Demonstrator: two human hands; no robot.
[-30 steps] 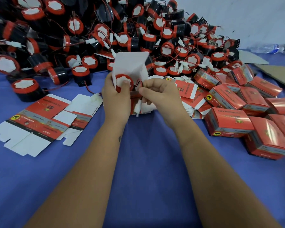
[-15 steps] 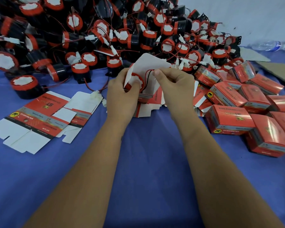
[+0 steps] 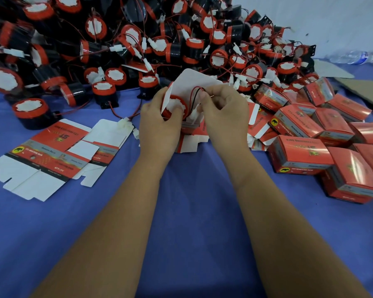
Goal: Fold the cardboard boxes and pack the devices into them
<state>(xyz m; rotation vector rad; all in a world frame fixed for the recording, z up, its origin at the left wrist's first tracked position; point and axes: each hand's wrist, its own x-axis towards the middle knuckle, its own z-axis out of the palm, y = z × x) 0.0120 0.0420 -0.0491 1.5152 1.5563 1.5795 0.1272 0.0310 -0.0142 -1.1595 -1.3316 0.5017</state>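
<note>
Since 1 s ago, right hand (image 3: 222, 110) went from box (image 3: 194, 84) base up to pinch device (image 3: 174, 106) wire (image 3: 194, 93).

Lay open and bare across the near tabletop (image 3: 181, 244), between and beside both forearms. Was walled off at the far edge by a heap of devices (image 3: 138, 44), wires trailing forward. Was blocked on the right by stacked packed boxes (image 3: 299, 155), touching one another. Was partly taken up on the left by flat box blanks (image 3: 41, 160), low enough to pass over.
</note>
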